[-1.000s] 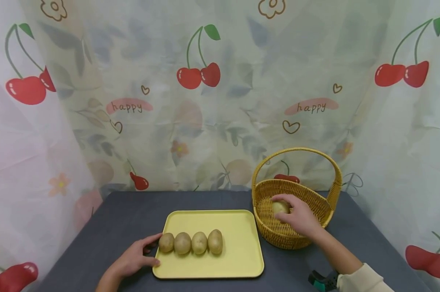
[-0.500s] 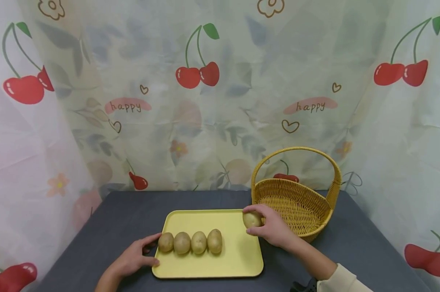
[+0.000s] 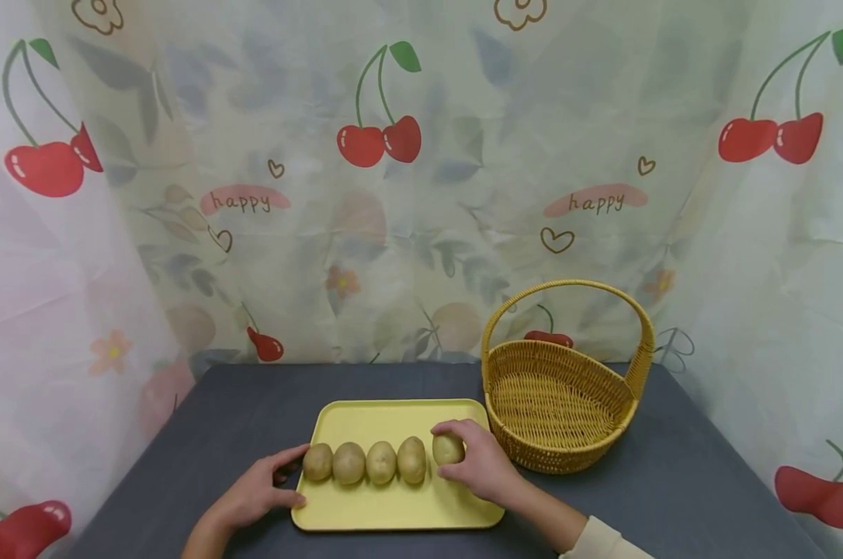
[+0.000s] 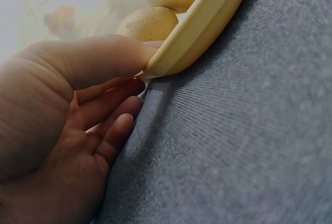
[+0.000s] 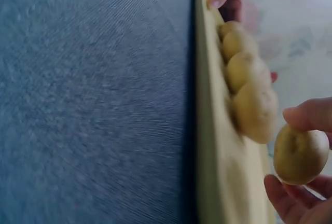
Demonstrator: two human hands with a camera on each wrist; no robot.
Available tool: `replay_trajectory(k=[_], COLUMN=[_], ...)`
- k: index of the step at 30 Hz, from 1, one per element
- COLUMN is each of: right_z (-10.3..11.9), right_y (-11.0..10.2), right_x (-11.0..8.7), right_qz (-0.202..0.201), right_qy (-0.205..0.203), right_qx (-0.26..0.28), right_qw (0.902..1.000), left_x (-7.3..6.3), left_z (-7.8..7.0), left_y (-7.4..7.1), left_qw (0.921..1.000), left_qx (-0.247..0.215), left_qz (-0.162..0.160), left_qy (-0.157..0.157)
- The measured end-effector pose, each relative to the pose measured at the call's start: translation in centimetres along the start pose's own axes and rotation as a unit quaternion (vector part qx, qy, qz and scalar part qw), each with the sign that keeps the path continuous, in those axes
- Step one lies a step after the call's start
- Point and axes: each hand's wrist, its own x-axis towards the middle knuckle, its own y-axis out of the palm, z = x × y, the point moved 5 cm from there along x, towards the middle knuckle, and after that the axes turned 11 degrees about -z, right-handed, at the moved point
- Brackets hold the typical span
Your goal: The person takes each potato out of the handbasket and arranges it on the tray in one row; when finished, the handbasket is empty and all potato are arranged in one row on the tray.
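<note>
My right hand [image 3: 483, 462] pinches a potato [image 3: 449, 448] between thumb and fingers, over the right half of the yellow tray [image 3: 393, 508]. In the right wrist view, the held potato [image 5: 300, 154] appears raised above the tray surface. Several potatoes [image 3: 381, 463] stand side by side in a row on the tray's left half. At the left edge of the tray my left hand [image 3: 250, 494] holds the rim. The left wrist view has the thumb [image 4: 111, 58] over the tray rim [image 4: 199, 24], with other fingers curled below and beside it.
A wicker basket [image 3: 564, 458] with a tall arched handle stands right of the tray, with nothing seen inside. Dark grey cloth [image 3: 254, 404] covers the table. A patterned curtain [image 3: 449, 256] hangs behind and at both sides.
My right hand has brought the potato out of the basket and leftward over the tray, near the row's right end. The left hand has stayed at the tray's left edge.
</note>
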Motion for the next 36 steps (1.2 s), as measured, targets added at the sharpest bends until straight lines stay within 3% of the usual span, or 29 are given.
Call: replay_trajectory(k=[7,19,28,36], right_z=[-1.8,-1.8,-1.4,-1.5], right_y=[1.6,2.3,0.6,-3.0], right_x=[0.1,0.0,-1.5,-3.8], right_qz=[0.0,0.014,0.024,0.058], right_qy=[0.046,0.036,0.038,0.045], right_qx=[-0.002,-0.001,-0.002,0.039], right_qw=[0.9989,0.9993,0.999,0.9966], left_x=[0.0,-0.1,0.3,-0.3], left_z=[-0.1,-0.1,-0.3,0.3], left_y=[0.2,0.2,0.5,-0.2], left_qw=[1.0,1.0,0.9999,0.9997], left_qx=[0.008,0.003,-0.007,-0.02], left_qz=[0.0,0.0,0.006,0.011], left_qy=[-0.001,-0.008,-0.004,-0.006])
